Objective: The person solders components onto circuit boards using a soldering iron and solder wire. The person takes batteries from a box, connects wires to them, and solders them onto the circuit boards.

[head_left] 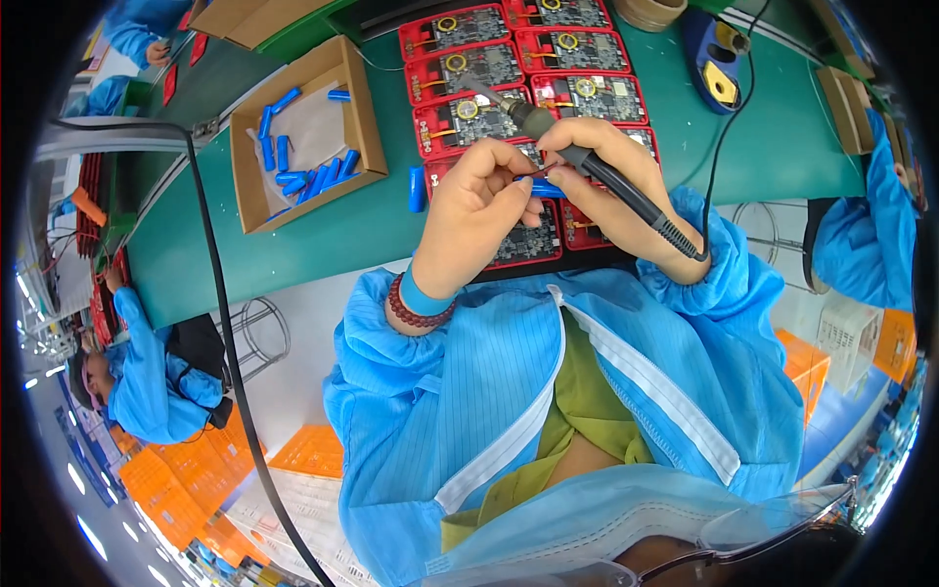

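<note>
A blue cylindrical battery cell [548, 189] with thin leads lies between my fingertips, above the circuit boards [476, 115] in their red housings. My left hand [476, 210] is closed in a pinch at the cell's left end, by its dark red lead. Across my right hand [621, 181] rests a soldering iron [626, 192], its metal tip pointing to the far left over the boards. That hand is closed round the iron, while its thumb and fingertips meet the cell's leads. Exactly which lead each finger pinches is too small to tell. Another blue cell [417, 190] stands left of the housings.
A cardboard box [367, 132] with several blue cells is on the green bench [396, 220] at left. At far right sits a blue soldering stand [702, 54] with a yellow sponge. The iron's black cord [712, 166] runs beside my right wrist. Other people work at both sides.
</note>
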Motion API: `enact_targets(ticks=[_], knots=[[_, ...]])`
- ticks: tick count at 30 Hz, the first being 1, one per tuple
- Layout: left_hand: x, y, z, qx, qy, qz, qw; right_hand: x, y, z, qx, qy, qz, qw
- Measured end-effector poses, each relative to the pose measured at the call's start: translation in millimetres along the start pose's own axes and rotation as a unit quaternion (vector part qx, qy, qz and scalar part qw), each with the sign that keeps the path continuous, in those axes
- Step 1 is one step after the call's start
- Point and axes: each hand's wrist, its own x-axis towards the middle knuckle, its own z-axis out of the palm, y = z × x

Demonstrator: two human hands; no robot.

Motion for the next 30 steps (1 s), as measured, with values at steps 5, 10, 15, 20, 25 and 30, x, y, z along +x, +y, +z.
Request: enact_targets(ticks=[5,10,15,20,25,30], knots=[[1,1,11,0.081,-0.006,-0.036,0.996,-5,-1,-6,-0.026,0.018,-0.042,0.999],[0,-7,12,-0.025,-0.010,0.013,1.000,-11,-3,-3,0.068,0.042,-0.024,0.996],[-3,-7,6,-0.108,-0.084,0.019,0.990,-17,-10,-3,0.285,0.039,0.062,0.956],[-5,-13,3,-0.231,-0.193,-0.113,0.947,-10,-14,-9,0.052,0.004,-0.191,0.980],[-2,-12,3,-0.147,-0.137,-0.090,0.975,-12,-6,-17,-0.014,0.018,-0.138,0.990],[0,-8,12,0.129,-0.007,-0.022,0.991,-10,-3,-17,-0.092,0.081,-0.135,0.983]])
